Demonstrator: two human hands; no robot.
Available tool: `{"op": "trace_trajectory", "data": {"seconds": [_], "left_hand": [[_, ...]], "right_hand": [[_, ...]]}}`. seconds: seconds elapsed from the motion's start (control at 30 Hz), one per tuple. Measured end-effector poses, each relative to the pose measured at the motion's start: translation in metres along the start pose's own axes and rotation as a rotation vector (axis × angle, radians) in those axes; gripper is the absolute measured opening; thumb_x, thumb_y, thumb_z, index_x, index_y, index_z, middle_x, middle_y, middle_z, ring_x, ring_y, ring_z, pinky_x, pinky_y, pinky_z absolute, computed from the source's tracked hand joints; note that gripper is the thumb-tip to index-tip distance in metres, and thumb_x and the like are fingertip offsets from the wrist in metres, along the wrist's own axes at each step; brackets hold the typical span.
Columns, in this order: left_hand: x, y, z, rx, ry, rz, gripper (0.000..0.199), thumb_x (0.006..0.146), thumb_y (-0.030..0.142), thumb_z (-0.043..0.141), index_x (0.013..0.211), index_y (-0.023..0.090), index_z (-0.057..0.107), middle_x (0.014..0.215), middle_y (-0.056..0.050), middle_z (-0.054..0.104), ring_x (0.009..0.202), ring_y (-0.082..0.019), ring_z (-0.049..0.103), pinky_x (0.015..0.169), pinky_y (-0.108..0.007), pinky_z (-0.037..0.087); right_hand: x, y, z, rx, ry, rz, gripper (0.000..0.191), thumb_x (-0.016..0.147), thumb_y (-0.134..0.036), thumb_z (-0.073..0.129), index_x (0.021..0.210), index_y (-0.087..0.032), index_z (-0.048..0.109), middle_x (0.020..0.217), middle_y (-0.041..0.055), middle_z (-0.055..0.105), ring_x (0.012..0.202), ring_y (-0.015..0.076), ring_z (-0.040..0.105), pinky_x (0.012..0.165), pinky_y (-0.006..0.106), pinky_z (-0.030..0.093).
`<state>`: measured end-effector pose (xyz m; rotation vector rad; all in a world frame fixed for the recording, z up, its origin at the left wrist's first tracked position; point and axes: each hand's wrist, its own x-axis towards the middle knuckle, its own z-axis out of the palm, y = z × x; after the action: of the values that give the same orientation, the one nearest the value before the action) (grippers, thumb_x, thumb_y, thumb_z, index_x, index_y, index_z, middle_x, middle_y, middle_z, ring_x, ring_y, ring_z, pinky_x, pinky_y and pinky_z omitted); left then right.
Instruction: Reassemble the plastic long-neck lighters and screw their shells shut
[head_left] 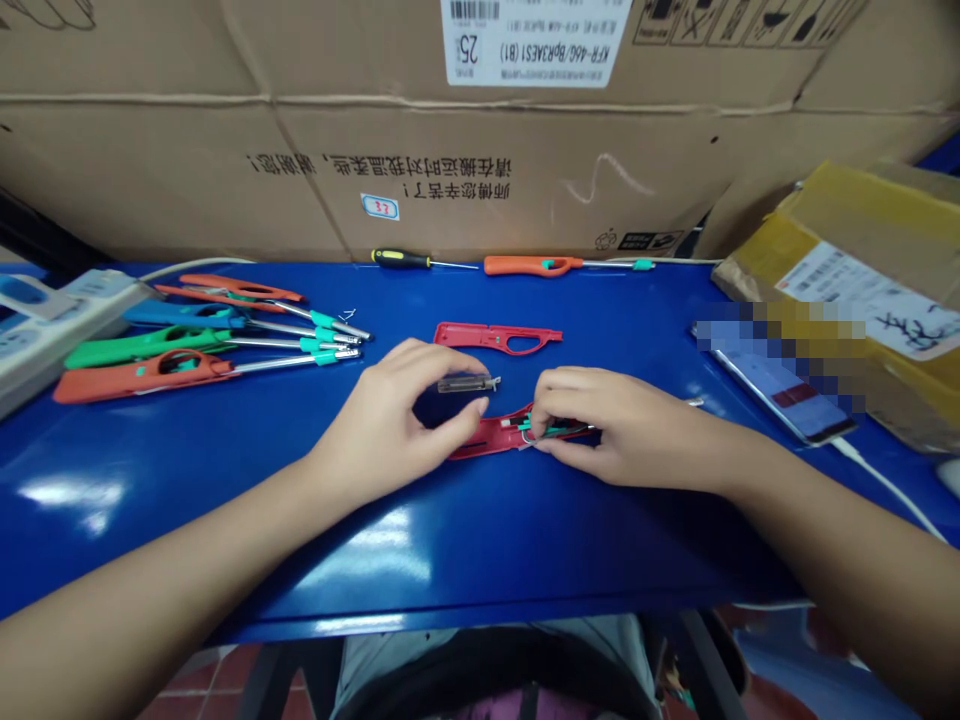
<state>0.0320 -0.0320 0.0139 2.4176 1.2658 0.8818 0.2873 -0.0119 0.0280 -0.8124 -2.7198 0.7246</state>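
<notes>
Lying nearest you on the blue surface [375, 570]: one red shell half [484, 438], hollow side up, teal and metal parts [564, 430] inside, presumably so its interior can be reached. At it: your right hand [630, 428], narrow, thumb and finger apparently pinching a pale wire [527, 439], perhaps to seat or steady it. Beside it: your left hand [401, 415], thumb and forefinger apart, arched around a translucent tank [461, 384] with a metal end; whether you grip it is unclear. Just beyond: a second red shell half [469, 336], likely set aside within your reach. Left of you: orange, green and blue lighters [150, 347], tips together, seemingly grouped as a set, near a white power strip [71, 312]. Right of you: a phone [776, 385], cabled, near a taped carton [847, 225], label illegible. Along the back: a black-and-yellow screwdriver [401, 259] and an orange lighter [521, 266]. Farthest: a large carton [420, 130], print inverted; white label [529, 45] "KFR-46G/BpR3AES1 (B1)" and "25"; sticker [380, 207], apparently "33"; Chinese lines [450, 164] requesting gentle handling, with thanks.
</notes>
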Motion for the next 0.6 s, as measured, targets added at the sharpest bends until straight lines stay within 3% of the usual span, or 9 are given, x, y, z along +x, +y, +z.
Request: {"op": "trace_trajectory", "data": {"seconds": [0.17,0.27,0.4,0.6], "left_hand": [[0.004,-0.020,0.003,0.099,-0.090,-0.018,0.030,0.089,0.027,0.065,0.118,0.017,0.066,0.115,-0.008,0.072,0.105,-0.025,0.064,0.094,-0.043,0.052],[0.005,-0.025,0.004,0.051,-0.108,-0.032,0.029,0.090,0.028,0.065,0.117,0.018,0.068,0.106,-0.007,0.072,0.099,-0.023,0.066,0.089,-0.039,0.054],[0.005,-0.026,0.004,0.015,-0.114,-0.075,0.027,0.094,0.027,0.059,0.116,0.017,0.070,0.101,-0.008,0.069,0.087,-0.020,0.067,0.079,-0.034,0.056],[0.003,-0.018,0.001,0.009,-0.081,-0.040,0.026,0.098,0.025,0.054,0.115,0.015,0.072,0.104,-0.009,0.065,0.094,-0.020,0.066,0.088,-0.036,0.055]], "right_hand": [[-0.001,-0.001,-0.003,-0.017,-0.021,0.032,0.005,0.092,-0.017,0.060,0.089,-0.020,0.062,0.091,0.0018,0.063,0.083,0.0156,0.057,0.076,0.030,0.042],[-0.001,-0.001,-0.005,-0.049,-0.030,0.046,0.009,0.095,-0.024,0.060,0.089,-0.019,0.064,0.091,0.0033,0.062,0.084,0.0173,0.056,0.077,0.032,0.042],[-0.001,0.000,-0.006,-0.019,-0.047,0.038,0.009,0.096,-0.022,0.058,0.092,-0.019,0.065,0.094,0.0041,0.062,0.088,0.0181,0.057,0.079,0.033,0.043],[0.003,0.000,-0.001,-0.020,0.005,0.059,0.009,0.096,-0.022,0.058,0.090,-0.017,0.064,0.092,0.0037,0.063,0.086,0.0174,0.057,0.079,0.032,0.043]]}}
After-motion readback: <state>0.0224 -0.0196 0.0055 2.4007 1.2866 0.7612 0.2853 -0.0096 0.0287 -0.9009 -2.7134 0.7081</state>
